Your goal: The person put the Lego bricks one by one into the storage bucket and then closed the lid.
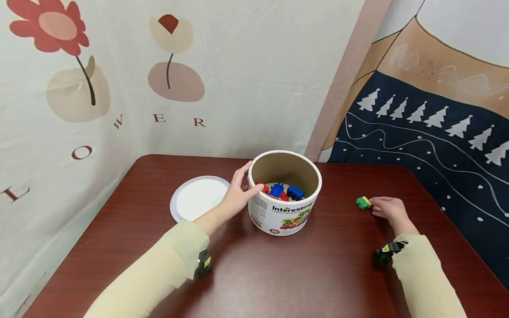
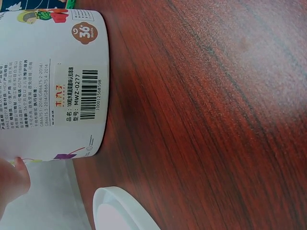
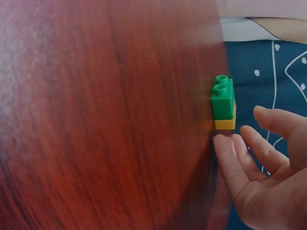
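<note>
Fingers (image 3: 227, 157) of the right grip (image 1: 390, 207) are loosely bent and apart from the thumb, so it is unclosed, the tips just beside the yellow side of a small green-and-yellow block (image 1: 362, 203). Whether they touch I cannot tell: the head view shows them meeting, the right wrist view a narrow gap. The block lies on the bench (image 1: 310, 274) toward its far right corner, in from the right edge; two studs show on the green part.

The left grip (image 1: 236, 195) is unclosed too, its fingers extended along the outside of a white printed bucket (image 1: 288, 218), its thumb at the near side of the rim. The bucket stands upright near the middle of the far edge, with blue blocks (image 1: 295, 192) and red blocks (image 1: 284, 197) inside. A barcode label (image 2: 81, 96) shows on its wall in the left wrist view.

Between the bucket and the bench's far left corner lies a round white lid (image 1: 199, 196), partly hidden by the left wrist. Black wrist cameras (image 1: 204, 264) sit at the cuffs of both pale sleeves (image 1: 147, 269). Beyond the far edge hangs a pale flowered cloth (image 1: 246, 79); past the right edge, a dark blue cloth (image 1: 401, 132) with white trees.
</note>
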Tool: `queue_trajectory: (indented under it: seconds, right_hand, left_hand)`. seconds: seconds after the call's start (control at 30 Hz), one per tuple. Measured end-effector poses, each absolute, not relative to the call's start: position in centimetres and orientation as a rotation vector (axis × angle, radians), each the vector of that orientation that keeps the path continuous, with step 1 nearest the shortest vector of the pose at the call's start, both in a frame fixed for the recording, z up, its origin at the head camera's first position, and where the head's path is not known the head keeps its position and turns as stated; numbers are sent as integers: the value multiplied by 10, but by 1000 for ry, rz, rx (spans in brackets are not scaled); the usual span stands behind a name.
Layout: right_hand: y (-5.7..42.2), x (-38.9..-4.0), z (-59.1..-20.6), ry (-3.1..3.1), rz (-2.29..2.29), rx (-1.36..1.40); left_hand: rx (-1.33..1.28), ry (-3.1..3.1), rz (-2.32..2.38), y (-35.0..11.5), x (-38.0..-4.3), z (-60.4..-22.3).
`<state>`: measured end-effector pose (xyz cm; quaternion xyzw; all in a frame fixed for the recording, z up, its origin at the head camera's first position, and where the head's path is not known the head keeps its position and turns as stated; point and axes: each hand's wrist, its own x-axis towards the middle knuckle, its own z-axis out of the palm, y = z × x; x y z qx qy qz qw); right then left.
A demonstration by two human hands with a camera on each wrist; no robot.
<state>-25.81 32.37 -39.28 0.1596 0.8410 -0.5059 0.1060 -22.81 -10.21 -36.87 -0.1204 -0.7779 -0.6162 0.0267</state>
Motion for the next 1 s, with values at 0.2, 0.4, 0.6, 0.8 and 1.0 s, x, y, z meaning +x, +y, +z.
queue_trajectory:
  seconds: [0.2, 0.4, 0.6, 0.8, 1.0]
  right_hand:
    - [321, -259, -396, 2480, -1453, 523]
    - [317, -259, -394, 2494, -1424, 553]
    - [313, -261, -391, 2450, -1427, 544]
    - [310, -262, -390, 2399, -1499, 482]
    - [307, -263, -391, 2477, -1492, 439]
  left_hand:
    - [-365, -2406, -1905, -101, -229, -369]
    - [-372, -2385, -1932, -99, -229, -368]
    - [-356, -2392, -1949, -100, -229, -367]
    - [-350, -2390, -1972, -100, -229, -368]
    - [-349, -2395, -1931, -101, -228, -368]
